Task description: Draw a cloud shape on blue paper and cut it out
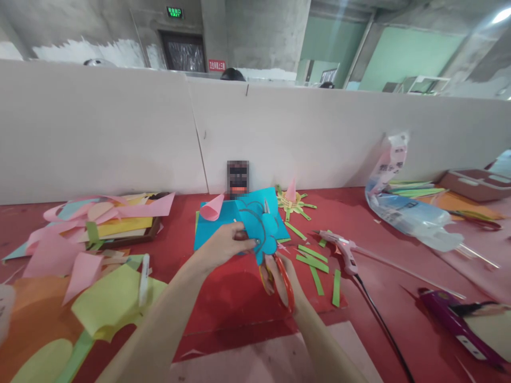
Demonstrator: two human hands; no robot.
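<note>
Pinched in my left hand [227, 243] is a sheet of blue paper [251, 215], held up over the table with dark curved lines drawn on it. My right hand [281, 274] grips a pair of scissors [286, 284] with red and yellow handles. The blades reach up across the blue paper, and one pointed tip shows near its upper right part. A scalloped, flower-like edge runs along the paper beside the blades. Below and behind lies another blue sheet [203, 236], with a pink paper cone [211, 208] on it.
Green strips [313, 260] and a paper flower [293, 199] lie right of my hands. Farther right are a glue gun [339, 247] with its cord, a plastic bag [415, 215] and a purple tool [455, 324]. Paper scraps [56, 255] and a white pen [144, 279] cover the left.
</note>
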